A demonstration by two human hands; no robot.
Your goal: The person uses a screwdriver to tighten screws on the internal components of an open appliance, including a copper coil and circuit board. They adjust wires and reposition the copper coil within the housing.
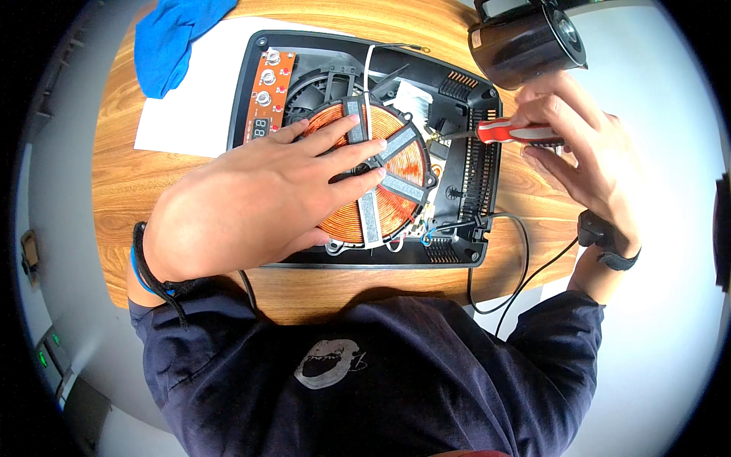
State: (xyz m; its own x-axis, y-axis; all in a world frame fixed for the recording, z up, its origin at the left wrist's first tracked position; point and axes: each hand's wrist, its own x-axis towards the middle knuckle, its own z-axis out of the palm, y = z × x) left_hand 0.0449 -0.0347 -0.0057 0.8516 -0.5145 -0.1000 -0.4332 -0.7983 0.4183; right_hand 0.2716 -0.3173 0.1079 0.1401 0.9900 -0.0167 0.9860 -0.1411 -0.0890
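Observation:
An opened black appliance housing (478,198) holds a round copper coil (411,164) with grey strips, a black fan (303,90) and an orange control board (263,99). My left hand (266,183) lies over the coil with its fingers spread, their tips touching the coil and its strips, hiding part of it. My right hand (571,152) grips a red-and-grey screwdriver (499,131), whose shaft points left into the electronics between the coil and the vented right side. The tip is too small to make out clearly.
A blue cloth (169,46) rests partly on a white sheet (171,126) at the back left of the wooden table (122,198). A black kettle (518,49) stands at the back right, just beyond my right hand. Dark cables (525,259) loop at the right front.

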